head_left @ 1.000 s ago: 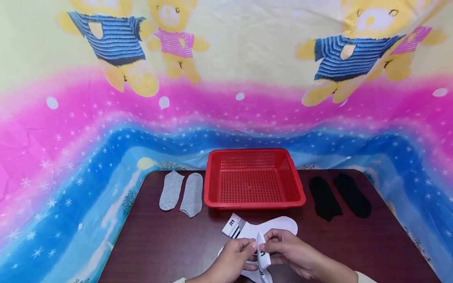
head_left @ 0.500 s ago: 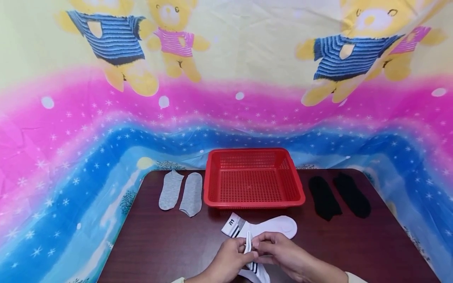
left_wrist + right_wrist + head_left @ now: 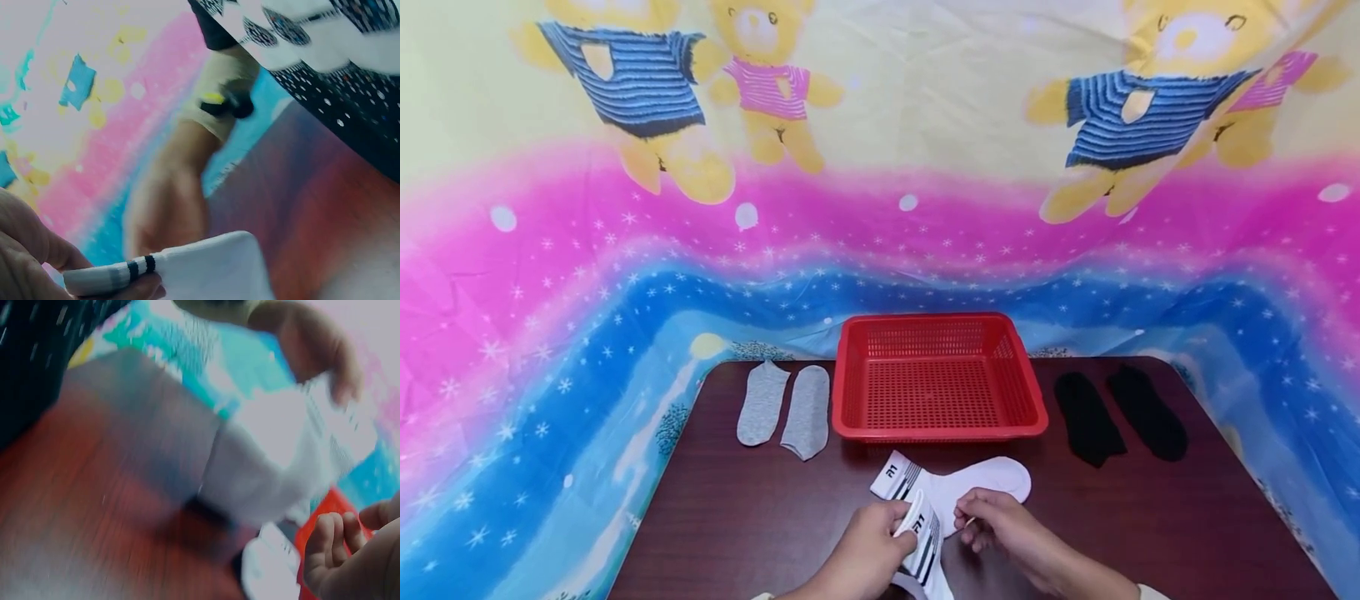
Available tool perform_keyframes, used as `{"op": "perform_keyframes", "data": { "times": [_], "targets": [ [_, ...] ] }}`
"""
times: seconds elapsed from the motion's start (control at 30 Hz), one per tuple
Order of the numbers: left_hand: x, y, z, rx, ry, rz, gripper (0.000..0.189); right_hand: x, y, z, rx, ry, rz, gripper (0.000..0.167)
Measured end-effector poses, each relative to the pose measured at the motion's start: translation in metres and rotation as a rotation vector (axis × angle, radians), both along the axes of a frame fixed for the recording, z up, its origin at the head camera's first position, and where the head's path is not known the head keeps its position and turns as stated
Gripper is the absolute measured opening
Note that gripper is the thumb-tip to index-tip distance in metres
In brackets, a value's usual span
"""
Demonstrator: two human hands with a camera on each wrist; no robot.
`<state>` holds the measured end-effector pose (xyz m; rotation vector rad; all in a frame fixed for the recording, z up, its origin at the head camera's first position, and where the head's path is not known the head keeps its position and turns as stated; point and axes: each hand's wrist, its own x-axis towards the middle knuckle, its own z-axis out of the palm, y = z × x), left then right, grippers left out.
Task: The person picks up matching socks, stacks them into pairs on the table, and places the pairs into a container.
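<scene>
Below the basket, my left hand (image 3: 868, 546) pinches a white sock (image 3: 928, 542) by its cuff, thumb in front. Black stripes and lettering show on the cuff, and the foot part hangs toward me, cut off by the bottom edge. In the left wrist view the sock (image 3: 212, 265) comes out from between the fingers and thumb. My right hand (image 3: 1000, 529) is just right of it, apart from it, with fingers loosely curled; a tiny pale spot at its fingertips is unclear. Behind both hands, a second white sock (image 3: 992, 482) lies flat, partly covered by the held one.
A red plastic basket (image 3: 940, 433) stands at the back middle of the dark wooden table (image 3: 737, 517). Left of it lie two grey socks (image 3: 763, 404), and to its right two black socks (image 3: 1088, 421). A printed cloth (image 3: 880, 217) hangs behind.
My right hand has let go of the sock's cuff and moved slightly right. The left hand has shifted a little left with the sock, turning its lettered side into view.
</scene>
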<state>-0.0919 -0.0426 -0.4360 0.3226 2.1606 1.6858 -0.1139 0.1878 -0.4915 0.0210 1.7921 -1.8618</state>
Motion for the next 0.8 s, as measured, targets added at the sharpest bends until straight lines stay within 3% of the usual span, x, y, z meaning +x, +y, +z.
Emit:
{"op": "perform_keyframes", "data": {
  "times": [0.1, 0.23, 0.33, 0.4, 0.5, 0.6, 0.8],
  "targets": [
    [0.003, -0.007, 0.02, -0.019, 0.019, -0.022, 0.025, -0.004, 0.006, -0.016, 0.033, 0.062, 0.018, 0.023],
    [0.006, -0.012, 0.048, -0.008, 0.032, -0.062, 0.022, -0.004, 0.012, -0.034, -0.014, 0.171, 0.088, 0.033],
    [0.008, -0.014, 0.066, 0.06, -0.024, -0.087, 0.026, -0.002, 0.017, -0.043, -0.14, 0.2, 0.166, 0.035],
    [0.009, -0.015, 0.075, 0.124, -0.057, -0.107, 0.031, -0.001, 0.021, -0.045, -0.277, 0.157, 0.235, 0.04],
    [0.009, -0.017, 0.083, 0.188, -0.053, -0.129, 0.036, 0.0, 0.028, -0.048, -0.505, 0.009, 0.338, 0.046],
    [0.008, -0.018, 0.085, 0.21, -0.028, -0.127, 0.039, 0.001, 0.032, -0.05, -0.654, -0.079, 0.419, 0.048],
    [0.005, -0.022, 0.082, 0.231, -0.022, -0.102, 0.042, 0.003, 0.037, -0.057, -0.756, -0.026, 0.442, 0.04]
  ]
}}
